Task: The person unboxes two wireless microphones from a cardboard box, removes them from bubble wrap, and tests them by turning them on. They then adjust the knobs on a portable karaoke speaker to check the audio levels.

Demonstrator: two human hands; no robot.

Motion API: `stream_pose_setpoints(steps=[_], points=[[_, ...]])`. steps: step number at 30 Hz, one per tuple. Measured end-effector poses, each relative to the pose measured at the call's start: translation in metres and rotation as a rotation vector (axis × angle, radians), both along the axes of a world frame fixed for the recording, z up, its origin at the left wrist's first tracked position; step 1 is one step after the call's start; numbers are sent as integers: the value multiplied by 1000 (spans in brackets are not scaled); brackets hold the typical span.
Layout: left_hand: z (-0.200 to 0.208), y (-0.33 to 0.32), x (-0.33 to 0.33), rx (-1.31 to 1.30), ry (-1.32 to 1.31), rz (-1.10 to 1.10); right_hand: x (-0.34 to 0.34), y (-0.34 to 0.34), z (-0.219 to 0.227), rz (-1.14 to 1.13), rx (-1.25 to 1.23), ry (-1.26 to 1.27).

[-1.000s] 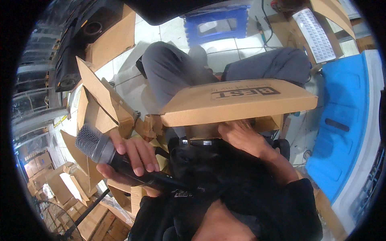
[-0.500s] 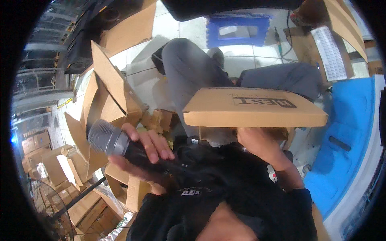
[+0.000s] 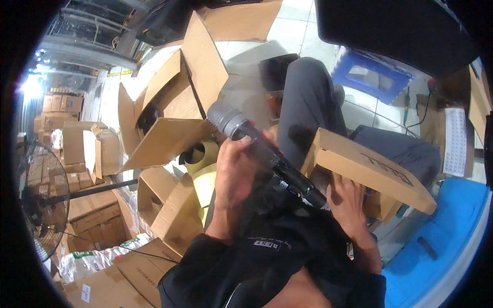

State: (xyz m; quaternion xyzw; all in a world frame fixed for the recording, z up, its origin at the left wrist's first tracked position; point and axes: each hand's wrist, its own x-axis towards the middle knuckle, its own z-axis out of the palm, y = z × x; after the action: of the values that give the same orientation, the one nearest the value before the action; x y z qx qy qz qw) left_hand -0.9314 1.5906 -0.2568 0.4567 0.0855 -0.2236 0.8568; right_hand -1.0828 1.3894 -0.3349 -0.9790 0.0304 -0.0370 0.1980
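My left hand (image 3: 237, 167) is closed round a black handheld microphone (image 3: 264, 151) with a grey mesh head. The microphone slants across the front of my body, its head up at the left and its lower end close to my right hand. My right hand (image 3: 350, 205) reaches under the raised lid of a brown cardboard box (image 3: 377, 167) on my lap. Its fingers are stretched out and apart, with the tips partly hidden by the lid. Something pale, which I cannot make out, shows in the box beside them.
Left of my legs stands a large carton (image 3: 169, 138) with its flaps up, near a yellow tape roll (image 3: 202, 156). A fan (image 3: 45, 200) and stacked cartons (image 3: 97, 220) fill the left side. A blue stool (image 3: 372, 77) and a blue panel (image 3: 441, 231) lie to the right.
The view has swung left. My left hand has raised and turned the microphone, bringing its lower end near my right hand. The box now appears tilted, and more of my right hand's fingers show.
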Motion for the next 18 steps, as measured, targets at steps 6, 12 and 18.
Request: stream_pose_setpoints(steps=[6, 12, 18], points=[[-7, 2, 1, 262, -165, -39, -24, -14, 49, -217, 156, -77], [-15, -6, -6, 186, -67, 63, -34, -4, 108, 8, 752, -317], [-10, -25, -23, 140, 13, 36, 7, 28, 94, 284, 468, -346]])
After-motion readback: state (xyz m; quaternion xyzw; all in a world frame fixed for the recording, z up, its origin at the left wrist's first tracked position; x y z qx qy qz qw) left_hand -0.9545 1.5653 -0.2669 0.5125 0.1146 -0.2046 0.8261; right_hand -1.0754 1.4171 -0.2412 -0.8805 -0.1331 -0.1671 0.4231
